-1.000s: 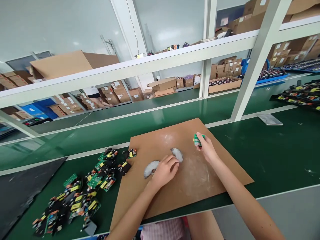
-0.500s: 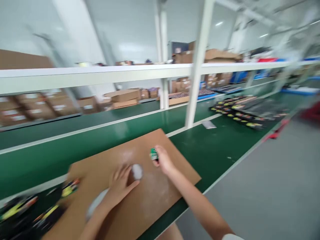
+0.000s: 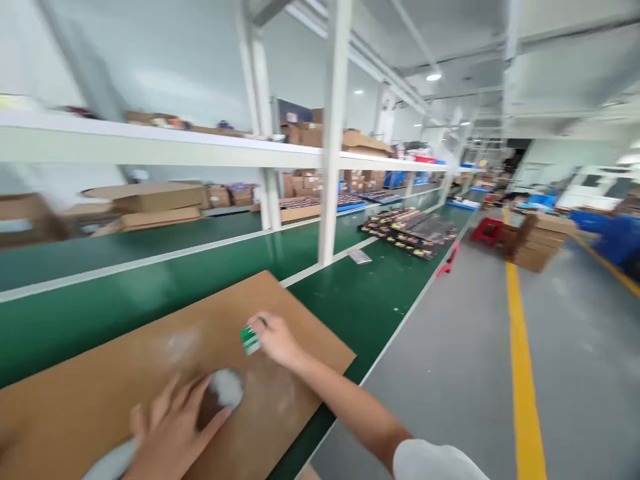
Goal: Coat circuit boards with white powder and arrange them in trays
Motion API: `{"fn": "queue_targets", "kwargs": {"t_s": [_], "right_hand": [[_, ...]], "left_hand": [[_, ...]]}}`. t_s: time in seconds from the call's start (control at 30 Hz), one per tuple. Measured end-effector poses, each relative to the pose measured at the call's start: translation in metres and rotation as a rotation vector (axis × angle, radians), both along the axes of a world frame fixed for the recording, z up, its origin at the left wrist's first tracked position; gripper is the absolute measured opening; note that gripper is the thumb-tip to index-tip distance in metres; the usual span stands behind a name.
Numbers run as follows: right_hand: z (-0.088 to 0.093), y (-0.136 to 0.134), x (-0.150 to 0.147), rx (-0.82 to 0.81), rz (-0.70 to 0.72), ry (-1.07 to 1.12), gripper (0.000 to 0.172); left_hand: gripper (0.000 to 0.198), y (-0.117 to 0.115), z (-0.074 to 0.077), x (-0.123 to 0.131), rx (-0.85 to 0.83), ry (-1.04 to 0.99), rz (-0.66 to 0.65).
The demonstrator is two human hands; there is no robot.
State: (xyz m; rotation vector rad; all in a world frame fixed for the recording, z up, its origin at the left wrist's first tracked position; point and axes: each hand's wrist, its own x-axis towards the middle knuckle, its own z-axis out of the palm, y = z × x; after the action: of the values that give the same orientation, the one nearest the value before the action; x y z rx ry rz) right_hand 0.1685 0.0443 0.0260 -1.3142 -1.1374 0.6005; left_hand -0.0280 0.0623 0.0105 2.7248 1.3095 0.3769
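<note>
My left hand (image 3: 175,427) is low over a brown cardboard sheet (image 3: 145,347), its thumb and index finger on either side of a round whitish object (image 3: 227,388). Blur hides what kind of thing this is. A second pale, rounded shape (image 3: 113,461) shows partly beneath my left wrist. Above the sheet, my right hand (image 3: 277,340) pinches a small green-and-white piece (image 3: 250,340) that looks like a little box or card. The sheet lies on the green bench top (image 3: 330,300).
Stacked dark strips with coloured ends (image 3: 410,230) lie farther along the bench. A white post (image 3: 331,147) rises behind the sheet and carries a long shelf (image 3: 210,153). Cardboard boxes (image 3: 155,200) stand below it. On the floor are a red stool (image 3: 487,231) and a yellow line (image 3: 520,360).
The view has swung right, showing more floor and aisle. Both hands appear farther left and lower. The green-and-white piece stays in my right hand, and my left hand stays at the round object.
</note>
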Motion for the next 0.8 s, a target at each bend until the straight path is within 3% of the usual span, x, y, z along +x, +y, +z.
{"fn": "queue_targets", "kwargs": {"t_s": [0.1,0.23,0.37,0.67,0.8], "right_hand": [[0.004,-0.019,-0.01,-0.104,0.074,-0.388,0.022],[0.006,-0.038,-0.031,-0.322,0.091,-0.889,0.021],[0.005,-0.053,-0.054,-0.473,0.076,-1.216,0.022],[-0.002,-0.051,-0.083,-0.599,0.054,-1.49,0.028],[-0.032,-0.041,-0.06,-0.576,0.187,-1.501,0.031]], "left_hand": [[0.059,-0.018,-0.002,-0.015,0.049,0.114,0.041],[0.067,-0.028,-0.001,-0.018,-0.021,0.088,0.061],[0.07,-0.034,-0.005,-0.019,-0.006,0.017,0.044],[0.088,-0.047,-0.008,-0.023,-0.111,-0.063,0.007],[0.088,-0.056,-0.016,-0.024,-0.092,0.024,-0.036]]}}
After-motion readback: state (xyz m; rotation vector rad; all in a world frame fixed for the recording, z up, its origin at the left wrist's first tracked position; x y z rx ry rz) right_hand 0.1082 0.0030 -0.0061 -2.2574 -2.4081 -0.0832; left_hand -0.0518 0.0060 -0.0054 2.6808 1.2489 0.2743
